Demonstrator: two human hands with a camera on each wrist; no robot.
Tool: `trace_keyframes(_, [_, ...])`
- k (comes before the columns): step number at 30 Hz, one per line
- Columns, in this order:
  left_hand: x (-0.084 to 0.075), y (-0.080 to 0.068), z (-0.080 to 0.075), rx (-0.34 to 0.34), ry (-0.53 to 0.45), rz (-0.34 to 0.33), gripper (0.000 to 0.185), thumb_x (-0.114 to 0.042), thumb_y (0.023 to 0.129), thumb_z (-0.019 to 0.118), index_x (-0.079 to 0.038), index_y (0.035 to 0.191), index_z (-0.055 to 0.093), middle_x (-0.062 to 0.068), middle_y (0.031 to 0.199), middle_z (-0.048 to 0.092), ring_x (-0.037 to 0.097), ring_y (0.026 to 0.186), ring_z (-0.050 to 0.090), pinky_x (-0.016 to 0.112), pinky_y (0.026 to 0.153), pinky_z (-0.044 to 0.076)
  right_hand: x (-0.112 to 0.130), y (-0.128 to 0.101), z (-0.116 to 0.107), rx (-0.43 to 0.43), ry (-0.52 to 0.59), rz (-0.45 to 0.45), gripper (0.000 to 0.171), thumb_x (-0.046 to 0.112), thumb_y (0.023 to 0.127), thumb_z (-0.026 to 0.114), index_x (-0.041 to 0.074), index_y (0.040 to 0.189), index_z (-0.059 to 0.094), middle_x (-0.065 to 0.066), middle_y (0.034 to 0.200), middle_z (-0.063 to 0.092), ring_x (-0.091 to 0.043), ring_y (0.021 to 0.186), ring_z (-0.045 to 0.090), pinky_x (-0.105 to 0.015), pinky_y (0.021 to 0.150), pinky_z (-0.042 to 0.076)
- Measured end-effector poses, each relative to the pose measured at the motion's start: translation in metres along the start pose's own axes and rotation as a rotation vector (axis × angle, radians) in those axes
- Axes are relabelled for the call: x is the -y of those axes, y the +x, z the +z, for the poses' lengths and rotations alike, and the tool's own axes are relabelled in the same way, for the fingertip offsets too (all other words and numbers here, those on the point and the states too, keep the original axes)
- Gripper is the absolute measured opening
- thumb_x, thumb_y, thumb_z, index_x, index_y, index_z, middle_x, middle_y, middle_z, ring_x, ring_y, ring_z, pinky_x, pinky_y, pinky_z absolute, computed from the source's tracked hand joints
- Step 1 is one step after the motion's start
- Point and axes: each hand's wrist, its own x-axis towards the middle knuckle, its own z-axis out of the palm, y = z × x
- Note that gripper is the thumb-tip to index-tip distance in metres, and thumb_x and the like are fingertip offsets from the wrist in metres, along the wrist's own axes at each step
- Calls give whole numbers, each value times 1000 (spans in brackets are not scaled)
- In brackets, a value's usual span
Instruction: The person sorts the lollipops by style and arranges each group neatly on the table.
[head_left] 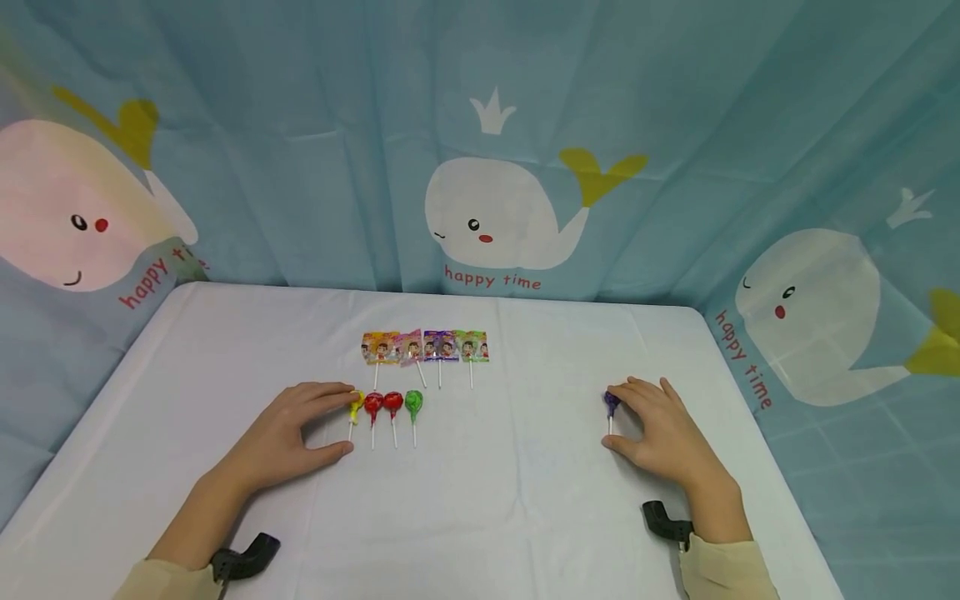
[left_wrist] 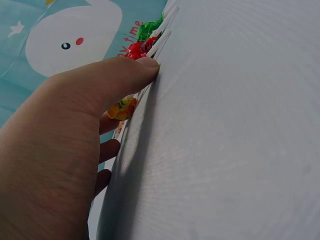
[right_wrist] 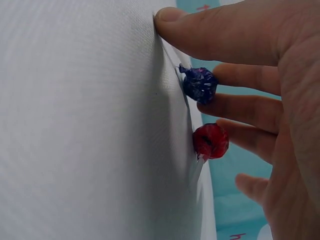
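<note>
White tabletop (head_left: pixel 480 517), whale-print curtain (head_left: pixel 675 125) hung behind and to both sides; both my hands lie on the cloth, palms down

My left hand (head_left: pixel 288 437) sits at the left end of a short row of unwrapped lollipops; index fingertip touches the head of the yellow lollipop (head_left: pixel 356 406), thumb lies lower down by its stick, so the fingers bracket it loosely rather than pinch it (from the left wrist view the thumb tip presses the cloth right against the white sticks, and whether it actually clamps one I cannot tell); next in the row, rightward: two red lollipops (head_left: pixel 383 405), then a green lollipop (head_left: pixel 413 403), all heads away from me, sticks toward me, lying close side by side

Behind that row, farther from me, a second row: four wrapped lollipops (head_left: pixel 424 347) in printed packets, packets touching or overlapping, sticks pointing my way

My right hand (head_left: pixel 663 437) is well apart from all that, out on the right half of the tabletop; fingers curve over the purple lollipop (head_left: pixel 612 403), index fingertip on its head, thumb on the cloth by the end of the stick; the right wrist view shows the purple head tucked under the fingers, thumb tip pressed to the cloth, and a red head just beyond it; fingers gently spread, none closed into a fist

Black wrist mounts (head_left: pixel 663 521) show at both cuffs
</note>
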Motion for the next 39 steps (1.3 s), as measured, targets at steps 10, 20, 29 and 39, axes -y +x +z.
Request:
trace_keyframes(10, [1,-1,1,2,5,-1,71,-33,78,99,-26,144,73,-5,148,66,24,135,59,45,109,40,1,2,2,-24,-7,-37,72,36,84,94,5,144,68,-19,149,64,-43,145,52,-67,127,21])
trace_keyframes(20, [0,-2,1,14,7,-26,74,-34,78,100,-26,145,72,-8,150,64,19,138,57,47,111,42,7,8,3,-58,-23,-95,73,37,82,96,5,142,70,-17,144,67,-40,139,57,-65,126,27])
trace_keyframes(29, [-3,2,3,11,-1,-11,71,-32,79,99,-25,144,73,-4,148,66,23,135,59,52,108,44,7,10,6,-79,-3,-135,72,40,82,96,5,140,71,-15,140,68,-40,135,59,-67,123,30])
trace_keyframes(39, [-4,1,-1,15,15,-27,70,-33,79,99,-25,144,73,-4,148,66,24,136,59,51,109,42,16,17,5,-94,12,-181,74,45,82,95,5,140,71,-12,139,69,-38,133,60,-62,124,32])
